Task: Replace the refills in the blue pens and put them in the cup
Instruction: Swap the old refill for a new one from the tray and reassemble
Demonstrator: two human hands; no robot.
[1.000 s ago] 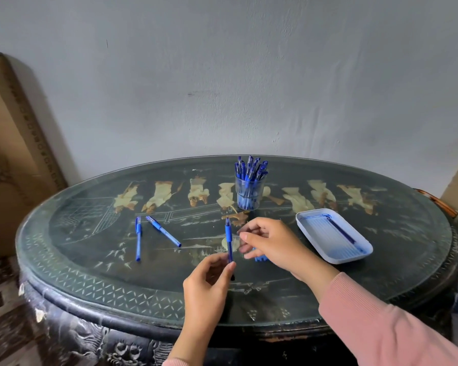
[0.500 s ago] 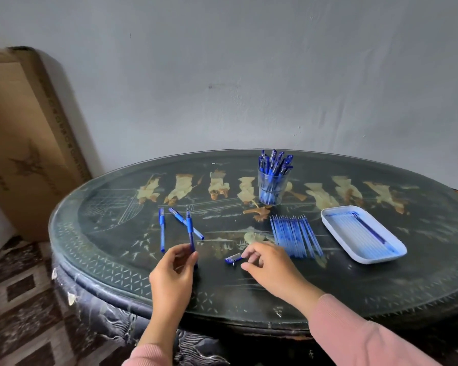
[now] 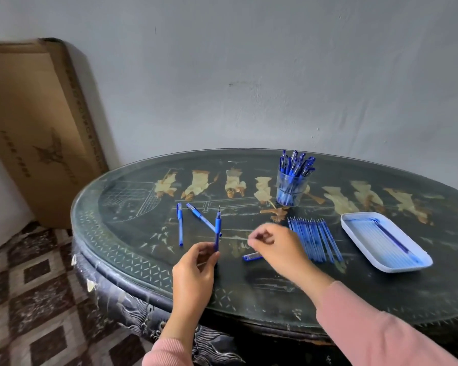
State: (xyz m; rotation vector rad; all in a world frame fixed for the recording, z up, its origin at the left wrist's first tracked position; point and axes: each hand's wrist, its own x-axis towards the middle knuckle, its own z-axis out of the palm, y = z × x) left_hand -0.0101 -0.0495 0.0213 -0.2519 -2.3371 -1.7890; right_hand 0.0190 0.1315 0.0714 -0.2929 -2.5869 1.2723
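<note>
Slim blue plastic pen [image 3: 217, 228] stands upright, pinched by the left hand [image 3: 193, 276]; the blurred right hand [image 3: 275, 247] hovers over the dark surface [image 3: 249, 289], its grip unclear.

left hand [image 3: 193, 270]: raised, fingers pinch pen [image 3: 217, 229] upright | right hand [image 3: 275, 247]: fingers curled, blurred

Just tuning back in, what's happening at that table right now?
A person is refilling blue pens. The left hand holds one pen upright, tip up. The right hand hovers beside it with fingers curled; blur hides whether it pinches anything. A small blue pen piece lies on the table under it. Two more pens lie to the left, a row of refills to the right, then a tray with one refill. The cup at the back holds many pens.
</note>
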